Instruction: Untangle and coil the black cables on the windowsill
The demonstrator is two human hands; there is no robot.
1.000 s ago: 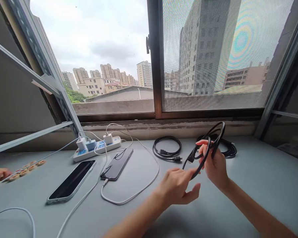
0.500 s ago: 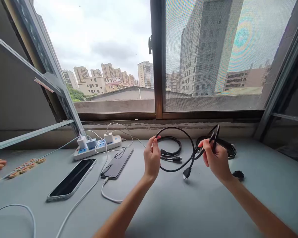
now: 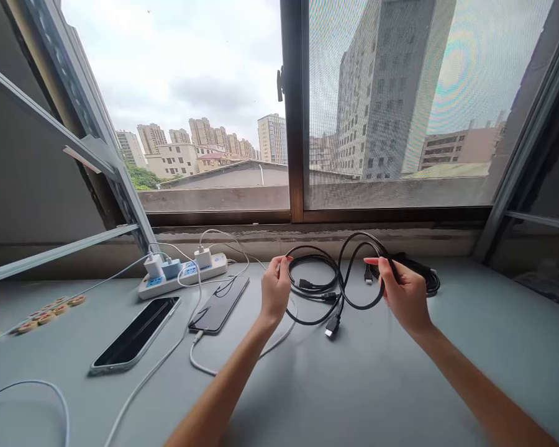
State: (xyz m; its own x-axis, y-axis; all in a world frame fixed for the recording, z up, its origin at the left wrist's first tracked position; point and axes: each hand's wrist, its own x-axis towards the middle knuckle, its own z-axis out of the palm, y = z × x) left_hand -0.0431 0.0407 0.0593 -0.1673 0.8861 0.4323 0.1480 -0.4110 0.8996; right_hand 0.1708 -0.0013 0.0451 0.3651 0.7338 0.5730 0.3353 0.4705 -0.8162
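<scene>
Head view, forward-down, seemingly near desk [image 3: 400, 385]

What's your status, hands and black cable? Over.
Left hand shut on cable, right hand shut on it too. Cable looped between them, plug hanging low. Second coil on table just behind.

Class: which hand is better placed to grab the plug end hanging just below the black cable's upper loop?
Right hand, probably: that plug hangs right beside it, while the left hand pinches the black cable farther away.
</scene>
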